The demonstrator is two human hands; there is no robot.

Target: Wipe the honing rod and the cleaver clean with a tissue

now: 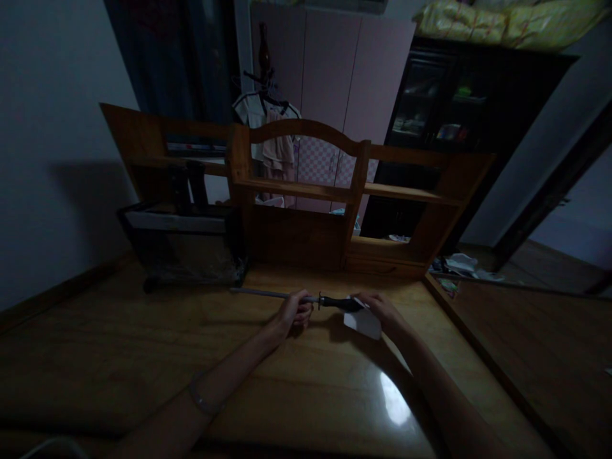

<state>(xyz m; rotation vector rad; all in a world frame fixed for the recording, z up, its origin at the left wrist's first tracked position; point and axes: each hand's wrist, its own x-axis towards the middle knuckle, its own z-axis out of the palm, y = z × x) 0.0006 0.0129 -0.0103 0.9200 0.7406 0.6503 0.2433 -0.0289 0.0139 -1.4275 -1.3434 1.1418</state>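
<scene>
A honing steel point(337, 302) with a black handle and a long grey rod lies level above the wooden desk, its tip pointing left. My left hand point(295, 310) is closed around the rod, just left of the guard. At the handle's end, my right hand point(377, 306) is closed on a white sheet point(363, 322), which looks like paper or a wipe. The sheet touches the handle end and hangs down below it. My right fingertips are partly hidden behind the sheet.
The wooden desk point(287, 376) has a shelf hutch point(296, 188) along its back. A dark box-like item point(182, 245) with a clear front stands at the left, two dark upright objects on it. The desk's right edge point(482, 357) drops to the floor. The room is dim.
</scene>
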